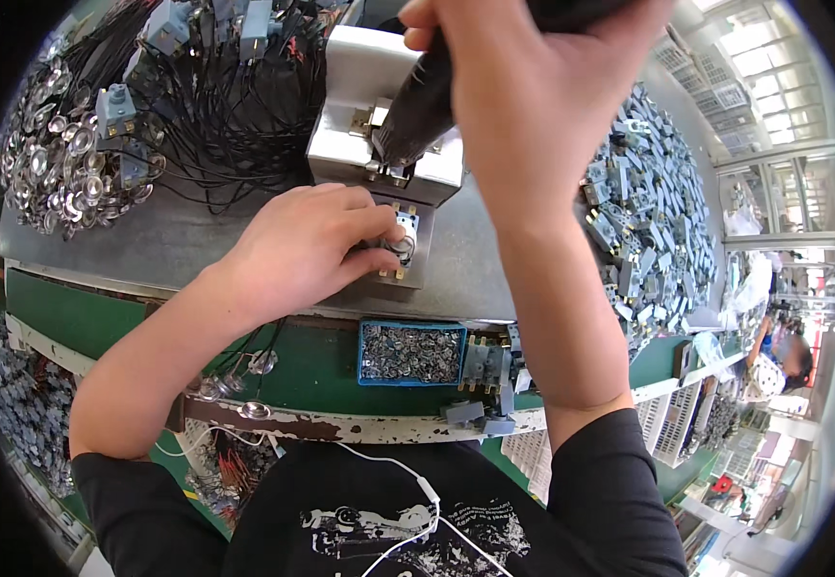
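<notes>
My left hand (307,236) is closed in a pinch, thumb and forefinger at a small grey switch block (409,222) with brass terminals. A shiny round metal piece (402,246) sits at those fingertips; the fingers partly hide it. The block rests on a flat metal step in front of a silver metal fixture (360,77). Higher up, my right hand (523,106) is wrapped round a thick black electric screwdriver (422,106). Its tapered end points down at the fixture's clamp area, where the very tip is hard to make out. The top of the tool is cut off.
Black cables (235,144) and shiny metal caps (76,163) heap up at the left. Many grey switch blocks (653,221) pile up at the right. A blue tray (412,383) of small metal parts stands near the front edge, beside more switches (483,365). Another person (773,370) is far right.
</notes>
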Demonstrator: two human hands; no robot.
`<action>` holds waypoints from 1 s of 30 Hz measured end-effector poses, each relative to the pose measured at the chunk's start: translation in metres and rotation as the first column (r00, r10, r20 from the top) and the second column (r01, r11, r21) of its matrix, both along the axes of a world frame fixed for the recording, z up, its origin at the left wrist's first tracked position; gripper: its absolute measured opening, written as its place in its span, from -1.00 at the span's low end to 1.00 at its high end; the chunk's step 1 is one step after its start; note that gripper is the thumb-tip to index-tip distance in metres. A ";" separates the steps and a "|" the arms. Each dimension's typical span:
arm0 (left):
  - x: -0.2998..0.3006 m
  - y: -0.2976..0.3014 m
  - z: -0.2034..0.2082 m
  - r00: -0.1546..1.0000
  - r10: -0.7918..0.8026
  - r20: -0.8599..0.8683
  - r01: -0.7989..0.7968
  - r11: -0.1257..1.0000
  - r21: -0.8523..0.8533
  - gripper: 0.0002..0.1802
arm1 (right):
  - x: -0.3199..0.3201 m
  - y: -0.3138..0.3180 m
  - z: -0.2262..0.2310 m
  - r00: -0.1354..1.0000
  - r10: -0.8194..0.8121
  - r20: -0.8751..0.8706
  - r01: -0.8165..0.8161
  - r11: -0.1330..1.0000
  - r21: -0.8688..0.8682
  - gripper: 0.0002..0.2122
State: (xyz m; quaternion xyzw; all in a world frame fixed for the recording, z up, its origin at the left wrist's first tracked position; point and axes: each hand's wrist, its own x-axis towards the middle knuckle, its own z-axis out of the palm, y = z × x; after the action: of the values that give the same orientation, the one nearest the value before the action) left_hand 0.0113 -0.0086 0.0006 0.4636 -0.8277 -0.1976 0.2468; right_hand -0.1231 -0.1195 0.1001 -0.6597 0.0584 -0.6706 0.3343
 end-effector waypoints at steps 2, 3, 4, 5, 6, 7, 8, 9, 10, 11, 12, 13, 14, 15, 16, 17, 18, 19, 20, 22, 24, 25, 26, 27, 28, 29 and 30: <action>0.003 0.000 -0.002 1.000 -0.013 0.015 0.014 1.000 -0.025 -0.77 | 0.017 0.036 -0.001 0.976 -0.214 -0.038 0.217 0.950 0.225 -0.45; 0.004 0.001 -0.003 1.000 -0.004 0.017 0.004 1.000 -0.026 -0.77 | 0.024 0.041 -0.004 0.986 -0.166 0.028 0.155 0.959 0.236 -0.43; 0.005 0.002 -0.005 1.000 0.003 0.013 -0.002 0.999 -0.043 -0.77 | 0.030 0.043 -0.007 0.989 -0.117 0.095 0.091 0.965 0.245 -0.41; 0.004 0.002 -0.005 1.000 0.000 0.005 0.000 0.998 -0.065 -0.77 | 0.031 0.044 -0.006 0.985 -0.076 0.158 0.035 0.969 0.245 -0.39; 0.002 0.002 -0.003 1.000 -0.009 -0.003 0.008 0.998 -0.064 -0.77 | 0.023 0.040 0.002 0.985 -0.085 0.150 0.046 0.968 0.246 -0.39; 0.001 0.001 -0.001 1.000 -0.004 0.007 0.005 0.999 -0.053 -0.77 | 0.007 0.030 0.016 0.989 0.093 -0.114 -0.055 0.953 0.298 -0.39; -0.003 -0.001 0.001 1.000 -0.006 0.021 0.007 0.999 -0.043 -0.77 | -0.009 0.017 0.026 0.896 0.272 -0.351 -0.131 0.917 0.376 -0.39; -0.002 0.000 0.000 1.000 -0.007 0.022 0.008 0.999 -0.041 -0.77 | -0.010 -0.001 0.029 0.791 0.468 -0.394 -0.331 0.869 0.368 -0.40; -0.002 0.001 0.000 1.000 -0.007 0.013 0.007 0.999 -0.032 -0.77 | -0.011 -0.001 0.022 0.792 0.466 -0.393 -0.329 0.869 0.369 -0.40; -0.001 0.000 -0.001 1.000 -0.001 0.006 0.001 1.000 -0.023 -0.76 | -0.003 0.008 0.020 0.896 0.350 -0.272 -0.234 0.895 0.379 -0.41; -0.002 0.000 -0.001 1.000 0.002 0.004 -0.002 1.000 -0.021 -0.76 | 0.004 0.016 0.017 0.965 0.213 -0.151 -0.136 0.905 0.403 -0.43; -0.002 -0.001 -0.002 1.000 -0.002 0.007 0.002 1.000 -0.028 -0.76 | 0.007 0.020 0.012 0.983 0.174 -0.066 -0.137 0.917 0.375 -0.44; -0.001 -0.001 -0.001 1.000 -0.008 0.014 0.009 0.999 -0.035 -0.76 | 0.007 0.022 0.009 0.983 0.172 -0.064 -0.136 0.917 0.376 -0.44; 0.000 0.000 -0.002 1.000 -0.012 0.015 0.013 0.999 -0.035 -0.76 | 0.006 0.023 0.007 0.985 0.133 -0.111 -0.089 0.939 0.332 -0.44; 0.001 0.002 -0.004 1.000 -0.001 0.008 0.001 1.000 -0.028 -0.77 | 0.005 0.025 0.007 0.984 0.090 -0.156 -0.042 0.958 0.285 -0.43; 0.002 0.003 -0.006 1.000 0.011 -0.002 -0.011 1.000 -0.022 -0.77 | 0.007 0.032 0.006 0.995 0.081 -0.057 -0.059 0.948 0.312 -0.47; 0.002 0.003 -0.006 1.000 0.008 -0.003 -0.008 1.000 -0.021 -0.77 | 0.004 0.036 0.005 0.995 0.077 -0.058 -0.056 0.948 0.313 -0.47; 0.003 0.002 -0.006 1.000 0.003 -0.021 -0.003 1.000 -0.027 -0.77 | -0.002 0.038 0.002 0.989 0.149 -0.020 -0.130 0.910 0.394 -0.49; 0.002 0.001 -0.006 0.999 -0.002 -0.039 0.001 0.999 -0.032 -0.78 | -0.007 0.039 0.001 0.976 0.216 0.024 -0.202 0.859 0.469 -0.51; 0.001 0.000 -0.003 0.999 -0.005 -0.033 0.004 1.000 -0.025 -0.78 | -0.014 0.040 -0.001 0.984 0.176 -0.011 -0.150 0.867 0.475 -0.52; 0.001 -0.001 0.000 1.000 -0.016 -0.025 0.015 1.000 -0.019 -0.78 | -0.019 0.040 -0.002 0.993 0.092 -0.077 -0.045 0.880 0.473 -0.53; 0.002 0.000 0.000 1.000 -0.008 -0.025 0.008 1.000 -0.007 -0.77 | -0.021 0.039 -0.003 0.993 0.052 -0.109 0.006 0.883 0.470 -0.54; 0.002 -0.001 0.000 1.000 -0.003 -0.026 0.003 1.000 0.003 -0.77 | -0.023 0.039 -0.005 0.993 0.046 -0.109 0.011 0.883 0.470 -0.54; 0.001 -0.001 0.000 1.000 -0.008 -0.025 0.008 1.000 0.002 -0.77 | -0.024 0.038 -0.008 0.994 0.045 -0.098 0.003 0.898 0.439 -0.53; 0.001 -0.001 0.001 1.000 -0.004 -0.019 0.004 1.000 0.000 -0.77 | -0.025 0.036 -0.011 0.995 0.046 -0.088 -0.007 0.913 0.408 -0.52; 0.000 -0.001 0.001 1.000 0.002 -0.013 -0.002 1.000 -0.001 -0.76 | -0.025 0.034 -0.015 0.996 0.051 -0.078 -0.018 0.926 0.377 -0.51; 0.000 -0.001 0.001 1.000 0.002 -0.012 -0.002 1.000 0.000 -0.76 | -0.025 0.032 -0.019 0.996 0.056 -0.068 -0.029 0.938 0.346 -0.51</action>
State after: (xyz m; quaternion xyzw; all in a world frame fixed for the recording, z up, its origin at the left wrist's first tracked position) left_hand 0.0113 -0.0092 0.0012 0.4631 -0.8258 -0.2002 0.2519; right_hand -0.1478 -0.0874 0.0813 -0.6173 0.1733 -0.6168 0.4566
